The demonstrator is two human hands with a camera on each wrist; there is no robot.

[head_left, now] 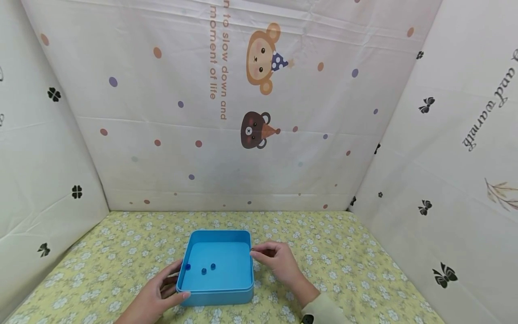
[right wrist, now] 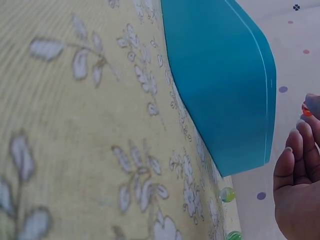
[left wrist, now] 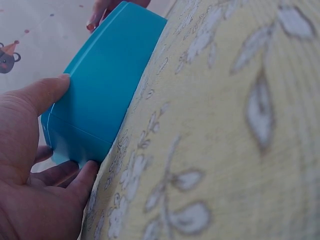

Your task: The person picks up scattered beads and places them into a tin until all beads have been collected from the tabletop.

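Observation:
A square blue box (head_left: 220,297), open at the top, stands on the floral cloth. Inside it lie three small dark blue balls (head_left: 204,271), one of them close to the left wall. My left hand (head_left: 155,290) holds the box at its near left corner, thumb on the front and fingers along the left side. At the right rim, my right hand (head_left: 279,261) pinches a small orange-red marble (right wrist: 306,110) between thumb and forefinger. The other fingers of that hand are loosely bent, as the right wrist view shows.
Two greenish swirled marbles (right wrist: 227,194) show past the box's edge in the right wrist view. Yellow floral cloth (head_left: 323,252) covers the table. White printed sheets (head_left: 162,112) hang as walls at the back and both sides.

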